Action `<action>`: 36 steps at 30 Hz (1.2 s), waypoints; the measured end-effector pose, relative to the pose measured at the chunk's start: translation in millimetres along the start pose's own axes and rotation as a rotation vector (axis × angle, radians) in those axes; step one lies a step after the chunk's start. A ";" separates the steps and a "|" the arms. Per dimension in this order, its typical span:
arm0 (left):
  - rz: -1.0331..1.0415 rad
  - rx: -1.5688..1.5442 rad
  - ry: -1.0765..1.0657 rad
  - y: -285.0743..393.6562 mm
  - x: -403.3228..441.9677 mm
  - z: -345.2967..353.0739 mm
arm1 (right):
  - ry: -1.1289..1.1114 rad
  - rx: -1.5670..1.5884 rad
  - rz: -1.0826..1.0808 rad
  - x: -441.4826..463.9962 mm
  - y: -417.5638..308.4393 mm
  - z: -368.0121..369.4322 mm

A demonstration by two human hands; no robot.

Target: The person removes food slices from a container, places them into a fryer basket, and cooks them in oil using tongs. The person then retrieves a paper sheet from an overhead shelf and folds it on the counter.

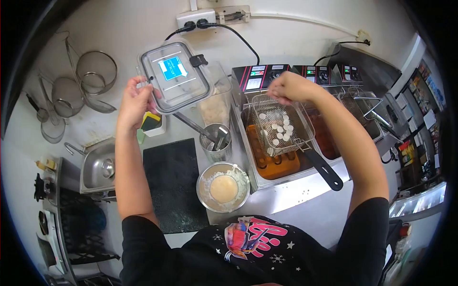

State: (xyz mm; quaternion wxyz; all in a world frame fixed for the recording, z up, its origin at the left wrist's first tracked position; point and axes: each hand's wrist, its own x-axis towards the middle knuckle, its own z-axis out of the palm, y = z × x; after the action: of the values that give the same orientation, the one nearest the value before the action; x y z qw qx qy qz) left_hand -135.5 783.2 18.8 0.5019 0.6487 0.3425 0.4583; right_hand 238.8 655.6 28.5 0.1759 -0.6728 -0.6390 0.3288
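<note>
My left hand (140, 98) grips the edge of a clear lid (177, 76) with a blue label, tilted up beside a clear container (214, 107) of pale pieces. Over the back of a wire fry basket (273, 114), my right hand (290, 87) is closed; what it holds, if anything, is hidden. Several white round pieces (285, 128) lie in the basket, which rests over a fryer (272, 164) of orange oil. A metal bowl (223, 187) with batter stands in front, near a metal cup (216, 143) of utensils.
A black mat (174, 183) lies left of the bowl. Farther left is a sink (99, 164), with strainers (96, 71) hanging on the wall above. A white tub with a sponge (150, 121) sits behind the mat. The basket's black handle (322, 167) points toward me.
</note>
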 end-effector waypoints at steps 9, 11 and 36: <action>-0.063 -0.049 -0.006 -12.8 9.7 4.1 | 0.118 -0.466 -0.076 133.4 -83.4 37.4; -0.103 -0.015 -0.019 -18.5 15.2 6.3 | 0.144 -0.690 -0.072 136.7 -90.0 33.2; -0.031 1.131 -0.032 -99.1 105.3 58.9 | 0.418 -0.312 0.277 -222.6 -33.9 59.3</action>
State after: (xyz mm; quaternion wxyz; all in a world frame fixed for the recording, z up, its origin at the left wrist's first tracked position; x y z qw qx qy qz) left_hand -42.3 884.5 -54.9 0.0880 0.8183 0.5367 0.1859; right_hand 181.3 431.7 56.4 0.1513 -0.8257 -0.5339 0.1018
